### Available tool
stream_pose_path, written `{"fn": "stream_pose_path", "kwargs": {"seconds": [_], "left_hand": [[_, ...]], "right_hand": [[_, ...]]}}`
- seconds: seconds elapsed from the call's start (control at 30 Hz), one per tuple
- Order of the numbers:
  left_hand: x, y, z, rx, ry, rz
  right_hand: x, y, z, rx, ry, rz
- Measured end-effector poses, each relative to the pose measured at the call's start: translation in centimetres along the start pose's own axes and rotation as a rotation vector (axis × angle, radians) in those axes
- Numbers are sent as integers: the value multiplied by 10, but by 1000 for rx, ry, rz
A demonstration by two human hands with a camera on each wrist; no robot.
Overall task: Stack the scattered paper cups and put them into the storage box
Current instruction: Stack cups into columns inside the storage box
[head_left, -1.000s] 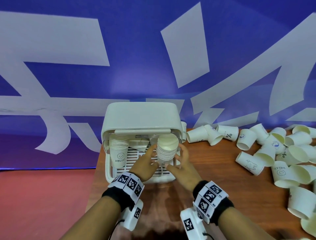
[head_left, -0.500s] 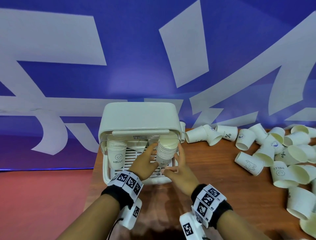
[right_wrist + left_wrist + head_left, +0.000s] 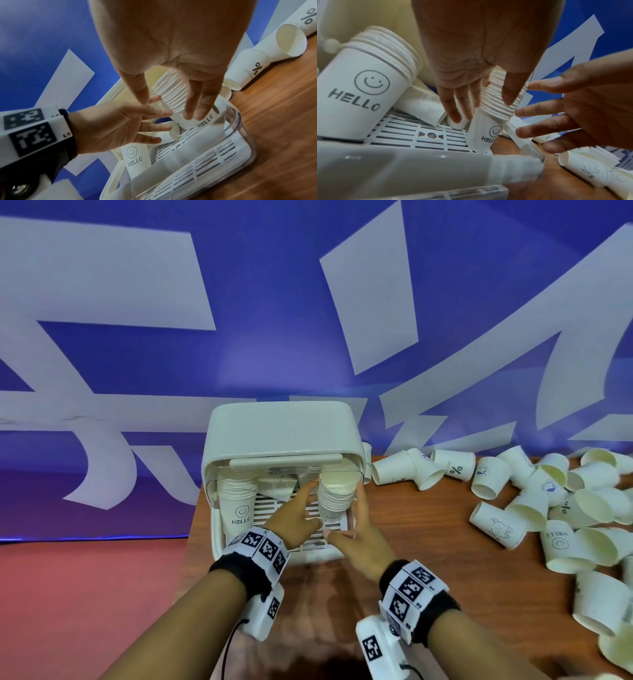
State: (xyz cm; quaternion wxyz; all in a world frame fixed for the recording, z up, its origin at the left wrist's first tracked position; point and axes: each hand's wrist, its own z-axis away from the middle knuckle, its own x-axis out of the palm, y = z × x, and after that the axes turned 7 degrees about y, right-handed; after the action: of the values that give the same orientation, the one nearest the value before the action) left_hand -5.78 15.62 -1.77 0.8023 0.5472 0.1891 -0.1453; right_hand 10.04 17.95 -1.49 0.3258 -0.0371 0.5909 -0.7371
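A white storage box (image 3: 219, 529) stands on the wooden table with its lid (image 3: 281, 436) raised. Inside, on the slatted floor, a "HELLO" cup stack (image 3: 238, 505) stands at the left and a taller, tilted cup stack (image 3: 337, 498) at the right. My left hand (image 3: 308, 501) and right hand (image 3: 346, 518) flank the right stack with straight, spread fingers. In the left wrist view my left hand (image 3: 481, 108) straddles the stack (image 3: 488, 129), thumb in front. From the right wrist, my right hand (image 3: 168, 108) hovers over the same stack (image 3: 171, 94).
Several loose paper cups (image 3: 513, 501) lie scattered over the right half of the table (image 3: 428, 542). Two cups (image 3: 423, 106) lie on their sides inside the box at the back. The table's left edge runs beside the box, above red floor (image 3: 85, 594). A blue wall rises behind.
Both hands stay at the right stack in the box. Their fingers have straightened and spread a little, and the stack has barely moved.
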Motion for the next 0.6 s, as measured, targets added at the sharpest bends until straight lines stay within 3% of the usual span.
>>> {"fn": "stream_pose_path", "kwargs": {"seconds": [0.23, 0.6], "left_hand": [[-2, -4, 14, -6, 69, -96], [19, 10, 49, 197, 132, -255]], "right_hand": [[-17, -1, 12, -15, 13, 19], [-68, 3, 40, 25, 76, 216]]}}
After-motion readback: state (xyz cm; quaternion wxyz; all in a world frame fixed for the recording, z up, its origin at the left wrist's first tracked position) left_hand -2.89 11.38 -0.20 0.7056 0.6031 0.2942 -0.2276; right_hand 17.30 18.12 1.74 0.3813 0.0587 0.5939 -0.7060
